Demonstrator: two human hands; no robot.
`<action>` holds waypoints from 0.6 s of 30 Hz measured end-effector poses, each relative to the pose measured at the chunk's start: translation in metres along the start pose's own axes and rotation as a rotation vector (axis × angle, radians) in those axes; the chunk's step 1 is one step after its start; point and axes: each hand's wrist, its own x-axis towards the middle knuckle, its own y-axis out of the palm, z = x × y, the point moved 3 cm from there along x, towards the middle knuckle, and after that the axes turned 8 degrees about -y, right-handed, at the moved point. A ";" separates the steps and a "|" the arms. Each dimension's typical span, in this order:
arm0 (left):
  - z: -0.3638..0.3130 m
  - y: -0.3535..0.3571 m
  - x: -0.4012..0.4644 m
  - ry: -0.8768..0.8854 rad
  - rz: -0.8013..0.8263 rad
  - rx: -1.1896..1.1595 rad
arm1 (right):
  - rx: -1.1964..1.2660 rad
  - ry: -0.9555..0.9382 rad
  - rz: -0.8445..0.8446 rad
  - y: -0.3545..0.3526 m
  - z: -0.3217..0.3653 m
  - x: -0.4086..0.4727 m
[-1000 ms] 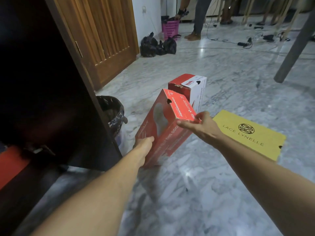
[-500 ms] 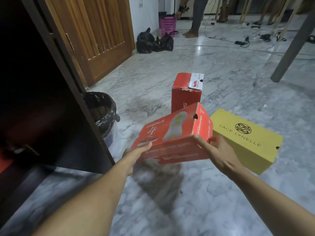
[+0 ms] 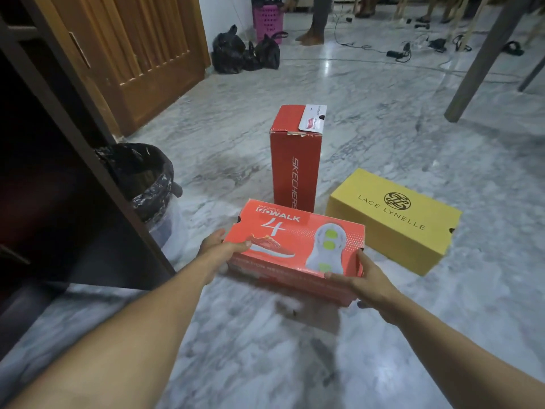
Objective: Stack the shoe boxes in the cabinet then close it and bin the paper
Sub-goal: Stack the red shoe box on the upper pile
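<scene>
Both hands clamp one orange GoWalk shoe box (image 3: 296, 249) by its short ends: left hand (image 3: 219, 250) with thumb over the lid, right hand (image 3: 364, 280) likewise. The box is level, lifted above the marble floor (image 3: 265, 364), just right of the open cabinet (image 3: 59, 172). Left to do: a red Skechers box (image 3: 295, 160) stands on end and a yellow Lace Lynelle box (image 3: 395, 219) lies flat, both on the floor. Cabinet not closed. Lined bin (image 3: 147, 184) stands beside it; no paper visible. Early stage, I'd judge.
</scene>
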 end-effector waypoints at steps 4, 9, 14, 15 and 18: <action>0.015 0.004 -0.006 0.027 0.113 0.161 | -0.043 -0.061 -0.061 -0.001 -0.009 0.000; 0.036 0.008 -0.003 0.048 0.094 0.219 | -0.098 -0.053 -0.130 -0.018 -0.009 -0.016; 0.015 0.006 -0.067 0.159 0.075 0.179 | -0.123 -0.030 -0.112 -0.045 0.014 -0.057; 0.010 0.003 -0.080 0.176 0.067 0.187 | -0.135 -0.038 -0.106 -0.050 0.022 -0.066; -0.006 -0.011 -0.123 0.212 0.037 0.191 | -0.154 -0.071 -0.096 -0.065 0.054 -0.096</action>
